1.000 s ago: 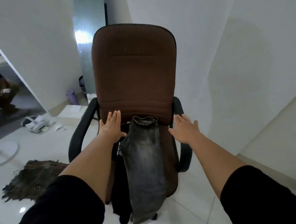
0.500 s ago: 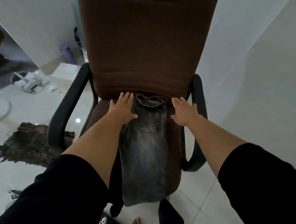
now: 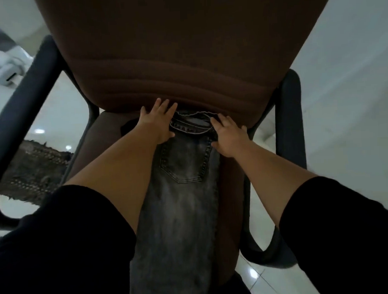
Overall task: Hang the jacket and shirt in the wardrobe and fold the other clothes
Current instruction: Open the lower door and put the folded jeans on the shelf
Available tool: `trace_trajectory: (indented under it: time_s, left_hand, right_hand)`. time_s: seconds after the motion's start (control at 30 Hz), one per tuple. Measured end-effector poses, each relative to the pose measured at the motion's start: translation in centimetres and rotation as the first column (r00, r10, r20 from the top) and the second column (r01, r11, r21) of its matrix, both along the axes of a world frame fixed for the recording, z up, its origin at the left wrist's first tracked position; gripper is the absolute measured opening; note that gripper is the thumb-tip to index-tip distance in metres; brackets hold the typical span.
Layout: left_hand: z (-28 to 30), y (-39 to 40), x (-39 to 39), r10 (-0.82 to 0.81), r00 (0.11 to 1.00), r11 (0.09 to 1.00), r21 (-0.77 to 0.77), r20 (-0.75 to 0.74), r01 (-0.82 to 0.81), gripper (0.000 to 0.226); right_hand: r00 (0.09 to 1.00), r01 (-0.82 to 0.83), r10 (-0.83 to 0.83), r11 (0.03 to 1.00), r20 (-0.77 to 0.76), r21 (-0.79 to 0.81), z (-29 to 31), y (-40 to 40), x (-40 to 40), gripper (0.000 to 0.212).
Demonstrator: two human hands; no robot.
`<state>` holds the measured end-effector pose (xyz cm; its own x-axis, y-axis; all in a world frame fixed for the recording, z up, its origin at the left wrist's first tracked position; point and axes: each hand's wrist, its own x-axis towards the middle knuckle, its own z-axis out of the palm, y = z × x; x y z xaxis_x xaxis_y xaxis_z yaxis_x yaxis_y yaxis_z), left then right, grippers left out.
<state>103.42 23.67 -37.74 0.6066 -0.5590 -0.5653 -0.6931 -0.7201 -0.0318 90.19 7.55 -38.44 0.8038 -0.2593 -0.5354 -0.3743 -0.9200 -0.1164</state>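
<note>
Grey washed jeans, folded lengthwise, lie along the seat of a brown office chair and hang over its front edge. Their waistband sits at the base of the backrest. My left hand lies flat at the waistband's left end, fingers spread and thumb on the denim. My right hand is at the right end, its fingers curled over the waistband edge and its thumb against the side seam. A black garment shows under the jeans on the seat.
Black armrests flank the seat, the left armrest and the right armrest. A dark fringed rug lies on the white tiled floor at left. A white object sits at far left. A white wall rises on the right.
The view has closed in on the chair. Both hands have come inward from beside the jeans onto the waistband ends, and the right fingers have curled over its edge.
</note>
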Motion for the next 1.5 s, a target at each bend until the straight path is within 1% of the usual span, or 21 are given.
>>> trace_trajectory:
  time_s: [0.13, 0.2, 0.27, 0.37, 0.43, 0.53, 0.6, 0.67, 0.73, 0.77, 0.8, 0.87, 0.93, 0.97, 1.03, 1.07, 1.13, 1.23, 1.3, 1.4, 1.5]
  left_hand:
    - [-2.7, -0.3, 0.9, 0.013, 1.0, 1.0, -0.008, 0.008, -0.012, 0.086]
    - [-3.8, -0.3, 1.2, 0.059, 0.998, 0.998, -0.038, 0.005, -0.059, 0.081]
    - [-4.7, -0.5, 1.3, 0.121, 0.992, 0.986, -0.116, -0.018, -0.122, 0.066]
    - [-5.4, -0.9, 1.6, 0.193, 0.981, 0.949, -0.252, -0.007, -0.189, 0.039]
    - [-5.6, -0.9, 1.7, 0.222, 0.975, 0.931, -0.298, -0.004, -0.213, 0.033]
    - [-5.1, 0.1, 1.5, 0.265, 0.963, 0.849, -0.46, -0.056, -0.26, 0.024]
    - [-3.9, 1.3, 1.0, 0.227, 0.971, 0.806, -0.545, -0.075, -0.23, 0.024]
    - [-2.6, 2.6, 0.5, 0.127, 0.989, 0.805, -0.575, -0.074, -0.146, 0.036]
    - [-1.3, 3.3, -0.1, 0.044, 0.999, 0.812, -0.583, -0.001, -0.036, 0.042]
    - [-0.6, 3.5, -0.5, 0.044, 0.998, 0.807, -0.591, 0.043, -0.01, 0.039]
    - [0.3, 3.4, -0.9, 0.071, 0.995, 0.796, -0.605, 0.076, -0.01, 0.033]
    - [2.4, 3.3, -1.9, 0.141, 0.982, 0.741, -0.671, 0.128, -0.019, 0.019]
    - [5.0, 3.5, -2.8, 0.198, 0.969, 0.645, -0.764, 0.149, -0.015, 0.016]
    - [6.5, 3.9, -3.2, 0.221, 0.964, 0.594, -0.804, 0.149, -0.012, 0.017]
    - [9.7, 5.0, -4.3, 0.25, 0.957, 0.519, -0.855, 0.147, -0.004, 0.02]
    - [11.5, 5.5, -5.1, 0.261, 0.954, 0.48, -0.877, 0.147, 0.004, 0.022]
    - [15.5, 6.6, -6.7, 0.282, 0.949, 0.388, -0.922, 0.142, 0.022, 0.024]
    - [21.9, 8.4, -8.8, 0.301, 0.943, 0.303, -0.952, 0.146, 0.05, 0.024]
    - [26.0, 9.8, -10.1, 0.303, 0.938, 0.257, -0.962, 0.171, 0.093, 0.023]
    - [32.4, 12.4, -12.1, 0.328, 0.92, 0.186, -0.97, 0.213, 0.158, 0.022]
    - [39.4, 14.2, -13.6, 0.368, 0.905, 0.14, -0.975, 0.214, 0.174, 0.021]
  right_hand:
    - [0.994, 0.04, -0.046, 0.997, 0.101, 0.061, -2.5, -0.4, 0.9, 0.073]
    - [0.982, 0.026, -0.029, 0.999, 0.189, 0.019, -3.5, -0.2, 1.1, 0.069]
    - [0.964, 0.033, -0.027, 0.999, 0.266, -0.018, -4.3, 0.1, 1.2, 0.065]
    - [0.954, 0.064, -0.069, 0.998, 0.291, 0.028, -5.5, 0.5, 1.7, 0.06]
    - [0.953, 0.089, -0.109, 0.993, 0.282, 0.083, -6.1, 0.8, 1.7, 0.053]
    - [0.93, 0.122, -0.145, 0.989, 0.337, 0.087, -6.2, 1.0, 1.5, 0.04]
    - [0.913, 0.139, -0.162, 0.986, 0.374, 0.089, -6.0, 0.9, 1.4, 0.034]
    - [0.896, 0.18, -0.222, 0.973, 0.386, 0.142, -5.3, 0.9, 1.1, 0.028]
    - [0.874, 0.213, -0.271, 0.96, 0.404, 0.183, -4.1, 1.2, 0.6, 0.026]
    - [0.863, 0.22, -0.284, 0.956, 0.417, 0.195, -3.4, 1.4, 0.3, 0.026]
    - [0.857, 0.219, -0.287, 0.955, 0.427, 0.202, -2.5, 1.6, -0.1, 0.025]
    - [0.844, 0.191, -0.266, 0.96, 0.465, 0.202, -0.3, 2.3, -1.2, 0.024]
    - [0.804, 0.174, -0.261, 0.963, 0.535, 0.208, 2.2, 3.2, -2.5, 0.026]
    - [0.761, 0.184, -0.281, 0.958, 0.585, 0.222, 3.7, 3.7, -3.3, 0.031]
    - [0.642, 0.216, -0.318, 0.948, 0.697, 0.233, 6.8, 5.0, -4.9, 0.049]
    - [0.594, 0.231, -0.301, 0.952, 0.746, 0.2, 8.4, 5.7, -5.7, 0.061]
    - [0.541, 0.257, -0.282, 0.953, 0.793, 0.163, 12.0, 7.3, -7.1, 0.083]
    - [0.485, 0.246, -0.452, 0.892, 0.749, 0.38, 19.0, 9.8, -8.9, 0.097]
    - [0.474, 0.228, -0.489, 0.872, 0.733, 0.434, 23.7, 11.1, -10.3, 0.1]
    - [0.466, 0.202, -0.436, 0.899, 0.77, 0.388, 30.9, 13.3, -12.7, 0.093]
    - [0.366, 0.171, -0.408, 0.913, 0.837, 0.37, 37.7, 15.6, -14.5, 0.083]
